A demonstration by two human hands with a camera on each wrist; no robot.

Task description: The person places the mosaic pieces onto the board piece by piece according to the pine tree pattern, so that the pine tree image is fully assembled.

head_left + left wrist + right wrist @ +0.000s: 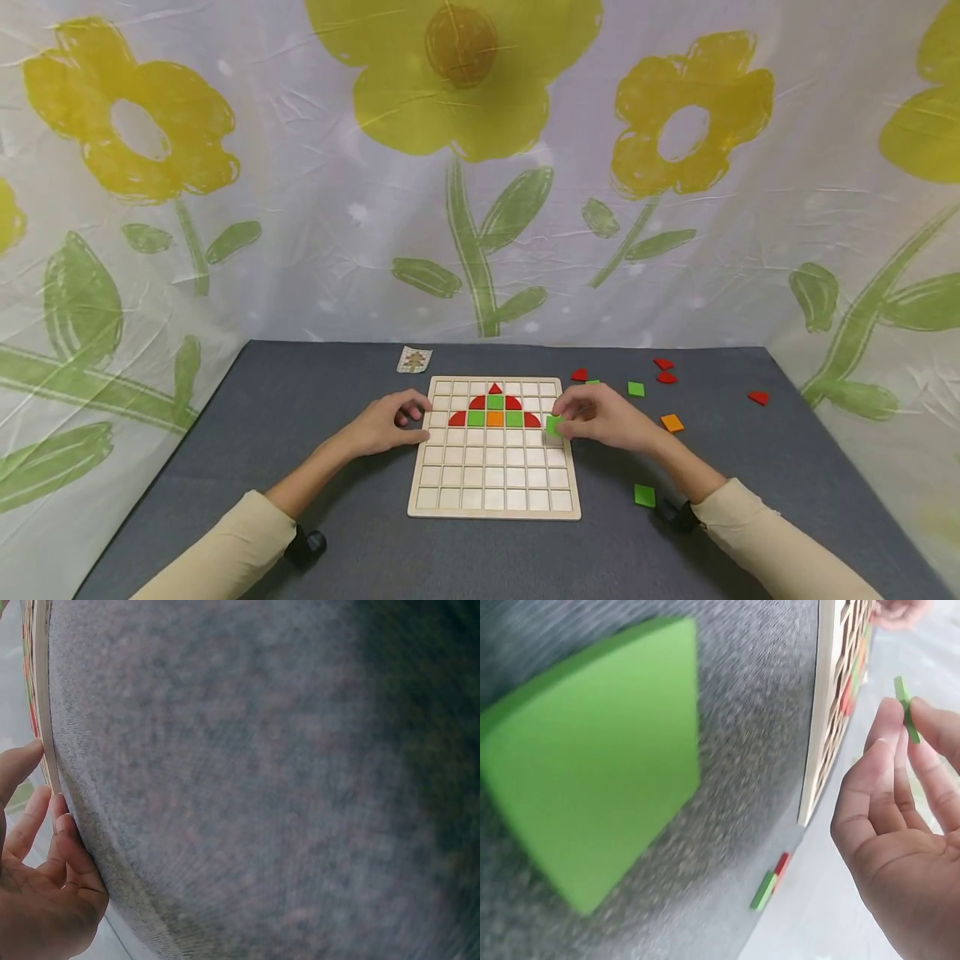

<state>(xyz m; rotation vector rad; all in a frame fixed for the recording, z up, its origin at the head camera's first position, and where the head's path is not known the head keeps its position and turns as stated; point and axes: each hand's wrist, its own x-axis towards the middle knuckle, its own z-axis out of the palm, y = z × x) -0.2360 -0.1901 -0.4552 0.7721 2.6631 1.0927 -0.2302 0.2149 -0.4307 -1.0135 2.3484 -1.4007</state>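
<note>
A wooden grid board [493, 517] lies before me, its upper squares filled with red, green and orange tiles in a stepped, pointed shape. A red triangle tile [495, 389] tops it; an orange tile [495, 418] sits in the middle of its lowest row. My left hand [386, 423] rests thumb and fingertips against the board's left edge, seen edge-on in the left wrist view. My right hand [600, 414] pinches a green square tile [906, 710] between thumb and fingers, above the board's right edge. Part of that tile is hidden behind the fingers in the head view.
Right of the board lie loose tiles: a green square [644, 496], another green square [636, 389], an orange square [672, 423] and several red pieces [666, 377]. A small pattern card [414, 360] lies behind the board, to the left. A flowered cloth [322, 208] hangs behind the table.
</note>
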